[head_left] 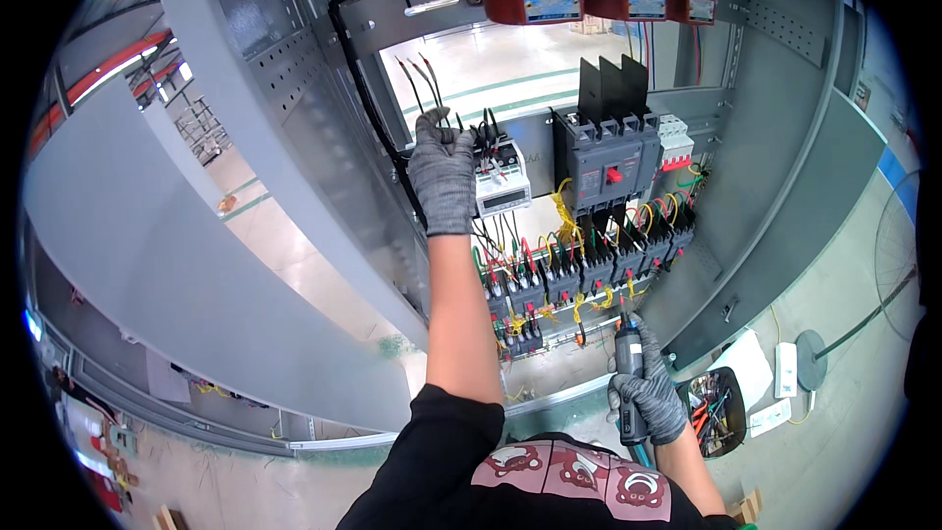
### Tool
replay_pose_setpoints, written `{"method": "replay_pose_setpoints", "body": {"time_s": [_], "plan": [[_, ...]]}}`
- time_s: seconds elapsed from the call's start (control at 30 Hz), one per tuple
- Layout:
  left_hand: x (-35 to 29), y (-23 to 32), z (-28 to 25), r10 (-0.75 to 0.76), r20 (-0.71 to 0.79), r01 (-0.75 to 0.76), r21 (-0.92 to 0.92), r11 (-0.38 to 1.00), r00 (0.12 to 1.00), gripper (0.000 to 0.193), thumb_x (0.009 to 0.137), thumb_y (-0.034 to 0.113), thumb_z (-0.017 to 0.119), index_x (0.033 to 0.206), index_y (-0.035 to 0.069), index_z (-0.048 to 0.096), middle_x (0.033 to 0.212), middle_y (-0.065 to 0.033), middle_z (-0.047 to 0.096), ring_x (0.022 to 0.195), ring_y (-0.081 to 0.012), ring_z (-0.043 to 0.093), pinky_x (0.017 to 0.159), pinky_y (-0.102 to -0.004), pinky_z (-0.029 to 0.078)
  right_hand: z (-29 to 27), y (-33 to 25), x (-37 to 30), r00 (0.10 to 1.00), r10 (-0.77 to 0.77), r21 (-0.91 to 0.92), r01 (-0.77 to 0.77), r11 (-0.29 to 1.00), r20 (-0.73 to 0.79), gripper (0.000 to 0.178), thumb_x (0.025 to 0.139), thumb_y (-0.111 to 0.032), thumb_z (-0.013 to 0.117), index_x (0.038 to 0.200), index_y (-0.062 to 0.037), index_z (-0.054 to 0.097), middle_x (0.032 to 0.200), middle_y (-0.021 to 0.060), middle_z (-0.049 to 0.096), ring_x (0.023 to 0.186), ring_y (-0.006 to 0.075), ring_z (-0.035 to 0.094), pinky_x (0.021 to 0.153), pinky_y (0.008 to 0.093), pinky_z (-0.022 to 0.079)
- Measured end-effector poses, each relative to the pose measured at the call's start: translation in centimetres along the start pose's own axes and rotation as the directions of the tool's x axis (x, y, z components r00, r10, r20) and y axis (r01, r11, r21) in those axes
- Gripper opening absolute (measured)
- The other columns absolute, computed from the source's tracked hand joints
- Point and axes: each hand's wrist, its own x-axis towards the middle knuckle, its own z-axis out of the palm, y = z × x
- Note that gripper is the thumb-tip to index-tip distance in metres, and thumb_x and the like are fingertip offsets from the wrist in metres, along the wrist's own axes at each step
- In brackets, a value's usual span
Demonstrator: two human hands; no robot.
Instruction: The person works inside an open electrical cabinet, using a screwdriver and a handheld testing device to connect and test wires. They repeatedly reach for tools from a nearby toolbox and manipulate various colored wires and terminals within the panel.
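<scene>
My left hand, in a grey knit glove, reaches up to the left side of a white metering device. Its fingers are closed round thin black wires, whose loose ends stick up above the hand. More black leads run into the top of the device. Low on the right, my gloved right hand grips a dark electric screwdriver, its bit pointing up and away from me. The bit touches nothing that I can see.
A large grey circuit breaker with a red lever sits right of the device. Below runs a row of smaller breakers with coloured wires. Red current transformers hang above. Steel cabinet walls flank me; a tool bin stands at right.
</scene>
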Motion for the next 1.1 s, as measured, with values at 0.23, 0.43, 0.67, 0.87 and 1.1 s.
{"method": "replay_pose_setpoints", "body": {"time_s": [0.23,0.43,0.67,0.87,1.1], "plan": [[1.5,-0.5,-1.9,0.147,0.234,-0.185,0.150,0.971,0.961,0.039,0.086,-0.006,0.053,0.123,0.005,0.060,0.104,-0.0070,0.066,0.093,-0.0105,0.058,0.084,-0.0241,0.047,-3.9,-2.5,-0.1,0.995,-0.073,-0.093,0.080,0.992,0.074,0.091,0.073,0.002,0.061,0.150,-0.0221,0.019,0.093,0.0085,0.055,0.062,0.0151,0.058,0.054,0.0270,0.052],[-0.9,2.4,-2.3,0.033,-0.116,-0.031,0.018,0.999,0.993,0.013,0.091,0.012,0.062,0.101,0.004,0.064,0.085,-0.0032,0.066,0.068,-0.0092,0.058,0.062,-0.0244,0.050,-6.7,-1.9,-0.6,0.993,0.016,0.006,-0.017,1.000,0.116,0.091,0.071,0.001,0.062,0.149,-0.0213,0.022,0.092,0.0091,0.054,0.060,0.0167,0.058,0.051,0.0277,0.052],[-4.7,3.0,0.0,-0.105,0.093,0.085,0.196,0.977,0.990,0.019,0.080,0.018,0.076,0.082,0.003,0.065,0.070,0.0008,0.062,0.064,-0.0060,0.052,0.061,-0.0230,0.044,-8.3,0.2,-2.7,0.896,0.292,0.082,-0.336,0.938,0.333,0.071,0.086,-0.006,0.060,0.145,-0.0133,0.022,0.105,0.0099,0.054,0.074,0.0165,0.059,0.061,0.0316,0.056],[-4.7,3.6,-0.9,-0.071,0.205,-0.009,0.368,0.930,0.976,0.024,0.084,0.019,0.065,0.100,0.003,0.070,0.089,-0.0068,0.066,0.076,-0.0152,0.056,0.069,-0.0301,0.047,-11.1,2.0,-3.1,0.892,0.298,0.319,-0.407,0.856,0.341,0.032,0.091,-0.019,0.060,0.114,-0.0034,0.044,0.080,0.0081,0.059,0.063,0.0163,0.061,0.057,0.0286,0.053],[-13.5,0.6,-1.0,0.158,-0.016,-0.143,0.342,0.929,0.987,0.034,0.094,0.019,0.059,0.117,-0.005,0.057,0.112,-0.0108,0.060,0.097,-0.0171,0.056,0.085,-0.0299,0.046,-23.8,14.6,-3.6,0.723,0.447,0.351,-0.294,0.889,-0.527,0.037,0.083,-0.009,0.063,0.112,-0.0039,0.042,0.068,0.0082,0.057,0.044,0.0178,0.056,0.039,0.0300,0.049]]}}
